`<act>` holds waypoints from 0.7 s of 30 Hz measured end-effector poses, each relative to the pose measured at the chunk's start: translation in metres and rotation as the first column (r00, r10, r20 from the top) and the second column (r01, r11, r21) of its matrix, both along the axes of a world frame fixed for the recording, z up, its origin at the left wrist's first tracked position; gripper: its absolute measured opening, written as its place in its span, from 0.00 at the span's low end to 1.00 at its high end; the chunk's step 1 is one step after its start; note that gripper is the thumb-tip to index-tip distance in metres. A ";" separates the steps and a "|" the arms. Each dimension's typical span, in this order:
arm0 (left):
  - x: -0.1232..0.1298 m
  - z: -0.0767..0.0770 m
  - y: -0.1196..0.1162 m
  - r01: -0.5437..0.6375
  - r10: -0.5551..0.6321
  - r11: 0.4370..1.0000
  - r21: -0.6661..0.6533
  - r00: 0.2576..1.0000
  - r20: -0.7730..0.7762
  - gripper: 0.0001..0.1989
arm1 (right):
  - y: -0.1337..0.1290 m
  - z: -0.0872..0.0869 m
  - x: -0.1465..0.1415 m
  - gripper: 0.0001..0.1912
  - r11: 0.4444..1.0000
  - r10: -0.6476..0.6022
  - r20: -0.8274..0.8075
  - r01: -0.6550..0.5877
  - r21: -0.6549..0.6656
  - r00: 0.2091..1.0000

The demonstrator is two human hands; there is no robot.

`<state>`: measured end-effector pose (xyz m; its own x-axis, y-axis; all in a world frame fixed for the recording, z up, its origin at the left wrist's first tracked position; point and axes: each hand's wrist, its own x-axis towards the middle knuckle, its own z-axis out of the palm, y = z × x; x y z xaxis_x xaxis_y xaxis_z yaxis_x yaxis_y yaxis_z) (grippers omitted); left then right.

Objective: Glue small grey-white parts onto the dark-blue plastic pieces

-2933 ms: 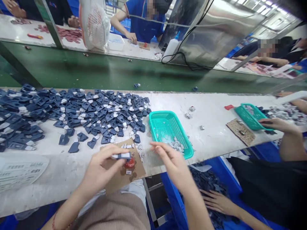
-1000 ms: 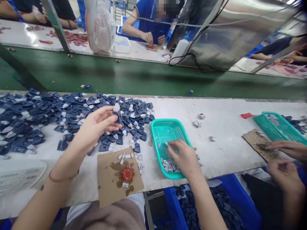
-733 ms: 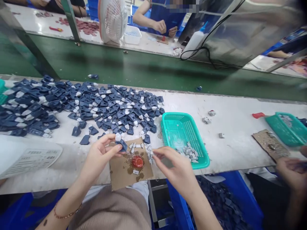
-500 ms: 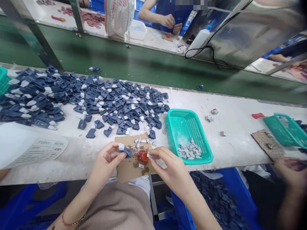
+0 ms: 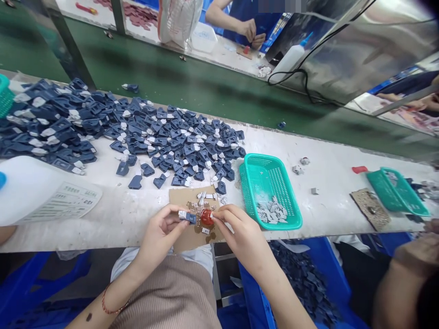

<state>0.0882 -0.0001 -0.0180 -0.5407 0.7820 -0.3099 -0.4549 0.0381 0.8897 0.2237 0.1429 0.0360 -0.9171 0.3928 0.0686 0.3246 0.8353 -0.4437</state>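
Between the thumb and fingers of my left hand (image 5: 164, 228) is a small dark blue plastic part (image 5: 190, 218) with a white piece at its end. My right hand (image 5: 238, 233) pinches a small light grey piece (image 5: 211, 215), mostly hidden by the fingertips, at the edge of a small red dish (image 5: 206, 216). The dish rests on a wet-spotted cardboard sheet (image 5: 180, 196). A few grey-white pieces (image 5: 206, 196) lie behind the dish, and one small light tab (image 5: 205, 231) lies in front of it.
A large heap of blue parts (image 5: 171, 141) covers the table's left and back. Right of my hands stands a green basket (image 5: 298, 221) with grey pieces. A white bottle (image 5: 44, 192) lies at left. At far right are a co-worker's hand (image 5: 418, 249) and another green basket (image 5: 394, 201).
The blue part in my left hand has turned to lie more level, nearer the red dish. My right hand's fingertips have come down to the dish. The camera view has shifted slightly.
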 end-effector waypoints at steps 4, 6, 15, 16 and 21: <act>0.002 -0.004 0.001 0.001 -0.001 1.000 0.016 1.000 0.010 0.07 | -0.001 -0.001 0.000 0.09 1.000 0.008 0.002 -0.008 0.002 1.000; 0.002 -0.005 0.001 0.010 -0.010 1.000 0.022 1.000 0.004 0.06 | -0.002 -0.002 -0.001 0.09 1.000 0.003 0.005 -0.003 -0.001 1.000; 0.000 -0.004 0.002 0.020 -0.019 0.999 0.033 0.999 -0.036 0.07 | -0.002 -0.004 -0.001 0.09 0.996 -0.047 -0.013 0.046 -0.074 0.999; -0.001 -0.003 0.002 0.018 -0.017 0.999 0.031 0.999 -0.028 0.07 | -0.001 -0.004 0.000 0.08 0.992 -0.070 -0.022 0.067 -0.105 0.997; 0.001 0.009 0.004 0.038 -0.041 0.998 0.041 0.996 0.074 0.09 | 0.004 0.000 0.004 0.06 0.801 -0.341 -0.051 0.262 -0.539 0.939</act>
<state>0.0896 0.0041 -0.0088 -0.4854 0.8147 -0.3173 -0.5194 0.0233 0.8542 0.2274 0.1464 0.0358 -0.7426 0.6611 -0.1071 0.4237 0.3400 -0.8396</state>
